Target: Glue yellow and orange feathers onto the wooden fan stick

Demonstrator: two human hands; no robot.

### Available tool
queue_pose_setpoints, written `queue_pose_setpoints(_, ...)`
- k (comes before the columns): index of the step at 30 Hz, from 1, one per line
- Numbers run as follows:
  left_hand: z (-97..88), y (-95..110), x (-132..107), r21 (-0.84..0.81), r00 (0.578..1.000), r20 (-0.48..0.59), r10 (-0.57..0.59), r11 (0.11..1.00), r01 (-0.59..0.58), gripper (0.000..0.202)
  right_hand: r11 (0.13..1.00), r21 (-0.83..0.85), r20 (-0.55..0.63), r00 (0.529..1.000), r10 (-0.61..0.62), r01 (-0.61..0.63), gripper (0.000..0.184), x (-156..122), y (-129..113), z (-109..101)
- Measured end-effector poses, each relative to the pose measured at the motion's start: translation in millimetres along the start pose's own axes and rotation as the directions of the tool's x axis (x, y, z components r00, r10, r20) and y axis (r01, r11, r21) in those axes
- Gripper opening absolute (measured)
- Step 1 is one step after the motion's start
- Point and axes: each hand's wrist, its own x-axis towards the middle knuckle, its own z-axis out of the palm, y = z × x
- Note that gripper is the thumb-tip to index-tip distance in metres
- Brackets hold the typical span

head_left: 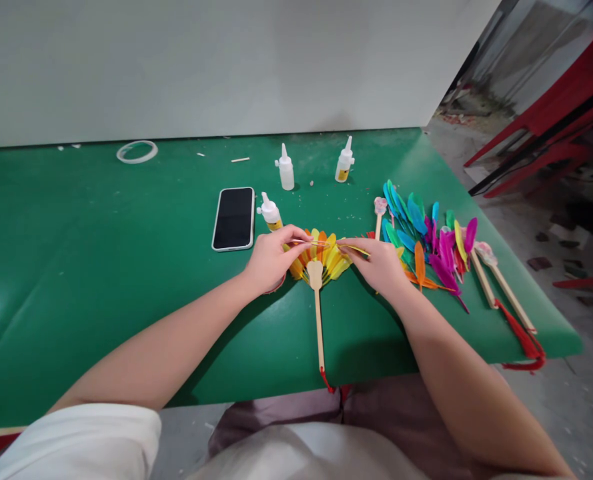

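Observation:
A small fan of yellow and orange feathers [326, 257] lies on the green table [101, 267], with a wooden handle [319, 327] ending in a red tassel at the near edge. My left hand [271, 260] pinches one end of a thin yellow feather [321, 244] held across the fan. My right hand [376, 263] pinches its other end. Both hands rest just above the feather fan.
A black phone [234, 217] lies left of the fan. Three white glue bottles [286, 168] stand behind. A pile of loose coloured feathers [426, 240] and wooden sticks with red tassels [506, 297] lie at the right. A tape ring [137, 151] sits far back.

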Motion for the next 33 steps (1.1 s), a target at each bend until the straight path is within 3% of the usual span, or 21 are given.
queue_pose_setpoints(5,-0.1,0.2,0.5,0.012,1.0,0.0,-0.006,1.0,0.006,0.011,1.0,0.024,-0.059,0.998,0.012,-0.011,0.022,-0.7,-1.3,-0.3)
queue_pose_setpoints(21,0.5,1.4,0.4,-0.005,1.0,0.001,0.0,1.0,0.0,0.009,0.997,-0.057,0.009,0.998,-0.059,0.059,0.024,-0.3,-0.7,-1.0)
queue_pose_setpoints(33,0.3,0.4,0.5,-0.002,1.0,0.001,-0.003,1.0,0.003,0.011,0.991,-0.106,-0.001,0.996,-0.084,0.084,0.023,0.6,2.2,0.7)
